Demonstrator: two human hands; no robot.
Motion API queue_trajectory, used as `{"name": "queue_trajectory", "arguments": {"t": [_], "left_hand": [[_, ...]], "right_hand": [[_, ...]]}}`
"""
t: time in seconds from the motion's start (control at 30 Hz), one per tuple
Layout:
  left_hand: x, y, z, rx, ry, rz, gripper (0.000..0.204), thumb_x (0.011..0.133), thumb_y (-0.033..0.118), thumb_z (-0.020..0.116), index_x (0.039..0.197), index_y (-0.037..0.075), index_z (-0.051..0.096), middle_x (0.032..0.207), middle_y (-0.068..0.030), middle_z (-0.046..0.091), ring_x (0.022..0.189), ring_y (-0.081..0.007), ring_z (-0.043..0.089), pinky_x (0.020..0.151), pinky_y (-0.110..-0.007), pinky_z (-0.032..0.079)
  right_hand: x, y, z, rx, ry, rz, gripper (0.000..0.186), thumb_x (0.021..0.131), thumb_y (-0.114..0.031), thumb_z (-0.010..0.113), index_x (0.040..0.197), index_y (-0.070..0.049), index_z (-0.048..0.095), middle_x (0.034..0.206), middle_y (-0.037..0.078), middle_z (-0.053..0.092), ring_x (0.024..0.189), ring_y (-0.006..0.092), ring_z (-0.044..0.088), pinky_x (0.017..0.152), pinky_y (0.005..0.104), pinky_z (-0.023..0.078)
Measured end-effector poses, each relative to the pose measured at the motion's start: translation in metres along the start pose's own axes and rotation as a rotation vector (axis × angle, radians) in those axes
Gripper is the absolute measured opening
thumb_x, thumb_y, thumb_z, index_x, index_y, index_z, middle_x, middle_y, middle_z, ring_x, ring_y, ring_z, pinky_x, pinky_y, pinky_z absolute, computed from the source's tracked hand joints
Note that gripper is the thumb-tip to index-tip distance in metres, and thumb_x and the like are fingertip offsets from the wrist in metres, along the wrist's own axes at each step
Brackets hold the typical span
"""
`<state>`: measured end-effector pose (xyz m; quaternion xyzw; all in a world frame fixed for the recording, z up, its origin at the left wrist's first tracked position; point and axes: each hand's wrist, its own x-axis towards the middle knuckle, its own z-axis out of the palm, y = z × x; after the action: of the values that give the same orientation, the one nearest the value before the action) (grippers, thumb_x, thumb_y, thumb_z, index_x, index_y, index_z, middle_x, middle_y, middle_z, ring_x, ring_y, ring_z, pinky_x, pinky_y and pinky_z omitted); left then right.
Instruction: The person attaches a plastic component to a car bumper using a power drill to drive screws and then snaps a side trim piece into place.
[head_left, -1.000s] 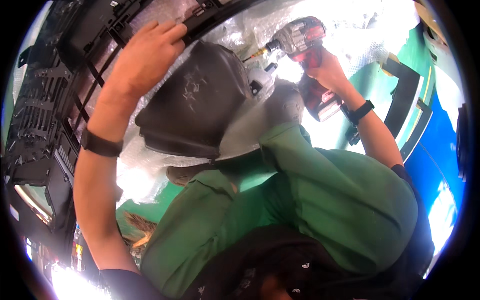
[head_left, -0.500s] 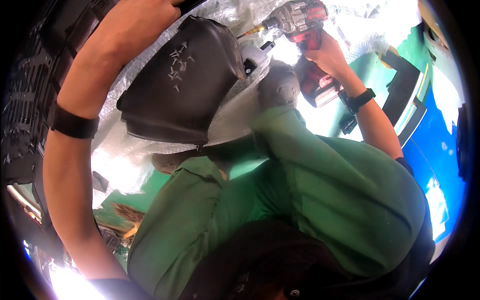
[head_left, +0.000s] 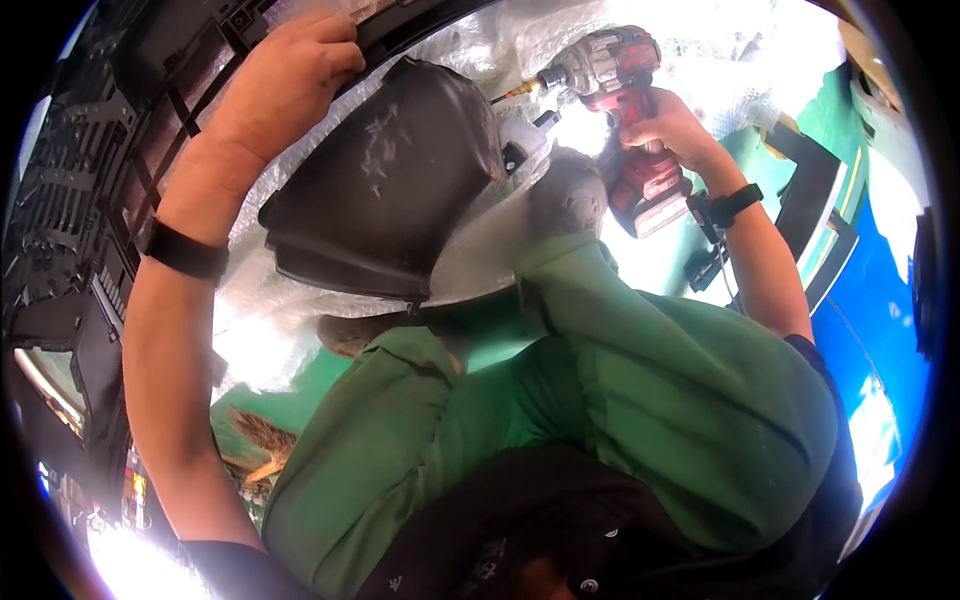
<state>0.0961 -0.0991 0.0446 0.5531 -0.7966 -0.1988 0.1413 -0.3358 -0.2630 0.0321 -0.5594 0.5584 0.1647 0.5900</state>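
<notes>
My left hand (head_left: 290, 85) has its fingers curled on the edge of a long black plastic frame (head_left: 390, 25) at the upper left. My right hand (head_left: 675, 130) grips a red and grey cordless power driver (head_left: 610, 70), its thin bit pointing left, its tip by the upper right edge of a curved black plastic cover (head_left: 370, 200). Several pale scuffs or small pieces mark the cover's face. Beside that edge sits a small white and black part (head_left: 525, 145), too unclear to name. Clear bubble wrap lies under and around the cover.
My green-trousered legs (head_left: 680, 410) are bent below the cover, a shoe (head_left: 565, 195) beside it. Black slotted panels (head_left: 70, 200) line the left. A straw brush (head_left: 260, 435) lies at lower left. An angular black piece (head_left: 815, 170) and a blue surface (head_left: 870, 330) are on the right.
The view rose and moved back slightly between frames. Both hands keep their holds, and the driver has shifted little relative to the cover.
</notes>
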Motion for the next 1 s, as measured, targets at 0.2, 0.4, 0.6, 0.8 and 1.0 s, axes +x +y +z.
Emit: {"name": "queue_trajectory", "arguments": {"t": [0.2,0.4,0.6,0.8,1.0], "left_hand": [[-0.002,0.000,0.005,-0.027,0.067,0.003,0.020,0.078,0.000,0.071,0.097,0.007,0.073,0.093,-0.0070,0.063,0.095,-0.0307,0.063,0.084,-0.040,0.052],[-0.003,0.004,-0.003,-0.089,0.084,-0.032,0.019,0.081,0.001,0.072,0.099,0.007,0.071,0.097,-0.0091,0.065,0.096,-0.0325,0.064,0.084,-0.041,0.052],[-0.007,0.002,0.004,-0.087,0.057,-0.087,0.017,0.080,0.003,0.072,0.096,0.007,0.069,0.100,-0.0079,0.065,0.097,-0.0317,0.064,0.085,-0.041,0.052],[-0.009,0.003,0.011,-0.086,0.100,-0.130,0.016,0.079,0.002,0.073,0.094,0.008,0.072,0.100,-0.0071,0.064,0.101,-0.0299,0.063,0.088,-0.040,0.052],[-0.006,0.003,0.012,-0.073,0.131,-0.081,0.013,0.077,-0.001,0.069,0.087,0.005,0.073,0.093,-0.0065,0.063,0.095,-0.0300,0.062,0.086,-0.040,0.051]], "right_hand": [[0.003,-0.008,-0.002,0.218,-0.150,0.059,0.036,0.072,-0.005,0.080,0.101,0.004,0.060,0.086,0.011,0.068,0.073,0.0177,0.065,0.069,0.0312,0.052],[0.016,0.003,-0.008,0.345,-0.369,0.078,0.027,0.076,-0.008,0.080,0.095,-0.002,0.062,0.079,0.007,0.064,0.068,0.0167,0.062,0.066,0.0307,0.050],[0.005,-0.001,-0.001,0.331,-0.286,0.059,0.024,0.076,-0.009,0.080,0.092,-0.003,0.064,0.076,0.006,0.064,0.064,0.0152,0.059,0.061,0.0300,0.046],[-0.035,-0.028,-0.011,0.337,-0.213,0.009,0.034,0.073,-0.001,0.081,0.104,0.001,0.067,0.079,0.006,0.066,0.069,0.0177,0.066,0.065,0.0316,0.053],[-0.066,-0.074,-0.012,0.322,-0.216,-0.128,0.040,0.076,0.003,0.080,0.114,0.001,0.065,0.087,0.006,0.068,0.072,0.0152,0.067,0.066,0.0301,0.054]]}}
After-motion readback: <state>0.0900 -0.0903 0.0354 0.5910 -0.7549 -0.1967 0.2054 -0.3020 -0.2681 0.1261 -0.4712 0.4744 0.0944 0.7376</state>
